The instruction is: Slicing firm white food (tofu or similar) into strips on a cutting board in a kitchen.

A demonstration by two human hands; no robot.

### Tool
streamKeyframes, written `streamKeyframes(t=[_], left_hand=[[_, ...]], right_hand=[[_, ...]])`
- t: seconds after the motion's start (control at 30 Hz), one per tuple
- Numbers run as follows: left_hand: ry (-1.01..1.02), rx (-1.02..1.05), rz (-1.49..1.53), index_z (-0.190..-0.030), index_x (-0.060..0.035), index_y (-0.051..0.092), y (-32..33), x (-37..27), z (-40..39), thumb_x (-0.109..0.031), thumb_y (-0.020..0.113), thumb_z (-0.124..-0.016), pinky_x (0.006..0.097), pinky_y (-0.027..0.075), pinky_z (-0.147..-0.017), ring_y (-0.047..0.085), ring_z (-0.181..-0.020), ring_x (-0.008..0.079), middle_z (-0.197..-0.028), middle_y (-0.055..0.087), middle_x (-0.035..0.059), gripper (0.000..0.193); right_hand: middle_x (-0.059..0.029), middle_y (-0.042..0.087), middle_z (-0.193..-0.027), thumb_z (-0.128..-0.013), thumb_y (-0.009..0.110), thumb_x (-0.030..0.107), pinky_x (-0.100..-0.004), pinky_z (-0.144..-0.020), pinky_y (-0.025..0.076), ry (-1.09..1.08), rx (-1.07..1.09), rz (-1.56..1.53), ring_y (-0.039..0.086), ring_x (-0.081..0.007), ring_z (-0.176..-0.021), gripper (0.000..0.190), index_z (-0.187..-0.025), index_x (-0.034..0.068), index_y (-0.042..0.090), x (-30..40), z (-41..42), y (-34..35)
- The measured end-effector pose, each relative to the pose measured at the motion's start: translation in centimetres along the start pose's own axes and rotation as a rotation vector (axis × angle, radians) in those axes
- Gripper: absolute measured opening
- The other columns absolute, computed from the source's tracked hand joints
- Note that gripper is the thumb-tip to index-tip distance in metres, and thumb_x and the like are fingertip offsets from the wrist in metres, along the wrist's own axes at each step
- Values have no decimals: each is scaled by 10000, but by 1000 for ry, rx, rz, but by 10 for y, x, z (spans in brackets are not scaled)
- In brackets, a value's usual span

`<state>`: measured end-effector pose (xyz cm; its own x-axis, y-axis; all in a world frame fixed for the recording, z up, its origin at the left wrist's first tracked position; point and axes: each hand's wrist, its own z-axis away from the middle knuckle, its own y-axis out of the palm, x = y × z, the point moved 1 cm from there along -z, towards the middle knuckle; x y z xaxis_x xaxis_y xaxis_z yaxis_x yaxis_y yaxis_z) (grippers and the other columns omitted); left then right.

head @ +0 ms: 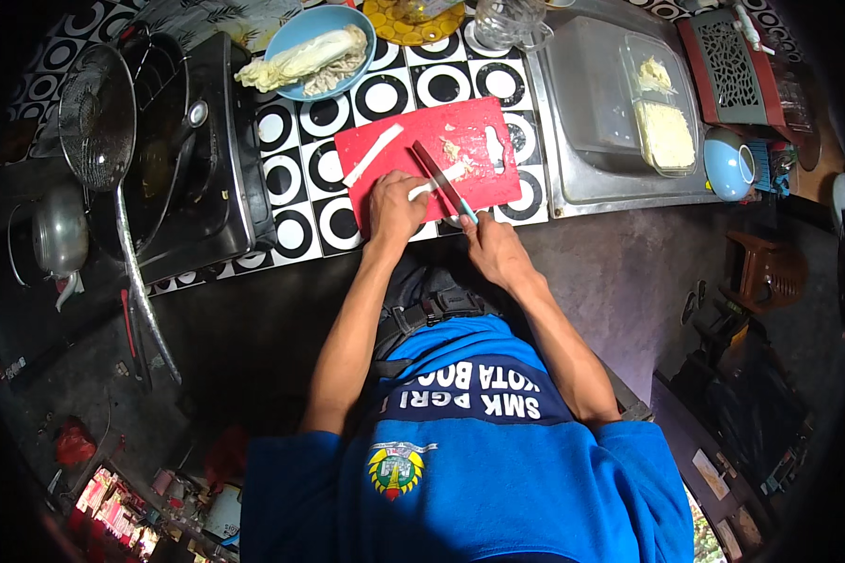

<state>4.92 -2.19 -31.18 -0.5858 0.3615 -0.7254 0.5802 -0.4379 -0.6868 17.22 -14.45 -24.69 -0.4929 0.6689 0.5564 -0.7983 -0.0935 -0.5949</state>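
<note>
A red cutting board (394, 148) lies on the tiled counter before me. My left hand (396, 204) presses a pale vegetable strip (421, 188) onto the board's lower left part. My right hand (496, 248) grips the light blue handle of a kitchen knife (438, 171), whose blade points up and left across the strip. Small pale cut bits (454, 151) lie to the right of the blade. Another long white strip (373, 155) rests at the board's left side. Beyond the board, a blue bowl (366, 67) holds a napa cabbage piece (310, 60).
At left, a long-handled metal strainer (98, 119) lies over the black gas stove (236, 162), near a metal kettle (60, 229). At right, a steel sink (563, 190) carries a clear container (630, 84) with pale shredded food (665, 136). A glass mug (507, 24) stands at the back.
</note>
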Motion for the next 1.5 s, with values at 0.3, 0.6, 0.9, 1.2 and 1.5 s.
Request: streamKeyframes(t=[0.3, 0.6, 0.9, 1.2, 1.5], left_hand=[[-5, 0, 0, -871, -30, 694, 3, 5, -4, -87, 706, -678, 417, 477, -789, 595, -874, 333, -865, 632, 134, 201], [-54, 57, -26, -831, -10, 672, 1, 4, -9, -65, 689, -677, 424, 476, -744, 602, -843, 348, -830, 630, 152, 164], [-38, 62, -83, -832, -1, 656, 4, 5, -11, -46, 674, -663, 440, 475, -727, 598, -828, 362, -824, 614, 170, 175], [-41, 101, -94, -838, -10, 635, 6, 2, -5, -73, 654, -665, 460, 475, -738, 592, -833, 375, -844, 608, 170, 184], [-24, -81, -80, -920, -37, 671, -7, 10, -3, -78, 687, -700, 428, 492, -733, 607, -831, 351, -870, 624, 149, 224]], right_hand=[[-363, 550, -696, -985, 393, 315, -560, -649, 425, -77, -52, 61, 560, -524, -751, 456, -881, -111, 516, 6, -8, 9], [-340, 585, -715, -954, 434, 243, -571, -688, 470, -32, -58, 119, 583, -530, -767, 288, -976, -43, 452, 10, -8, 20], [-349, 587, -755, -926, 463, 209, -572, -710, 466, 33, -68, 51, 582, -523, -786, 256, -991, -38, 464, 3, -17, 39], [-371, 570, -737, -912, 471, 182, -560, -699, 468, -97, -141, -33, 579, -531, -777, 284, -963, -97, 463, 2, -42, 46], [-348, 586, -763, -917, 476, 207, -536, -718, 461, -132, -138, -111, 587, -503, -804, 298, -932, -88, 513, -7, -38, 33]])
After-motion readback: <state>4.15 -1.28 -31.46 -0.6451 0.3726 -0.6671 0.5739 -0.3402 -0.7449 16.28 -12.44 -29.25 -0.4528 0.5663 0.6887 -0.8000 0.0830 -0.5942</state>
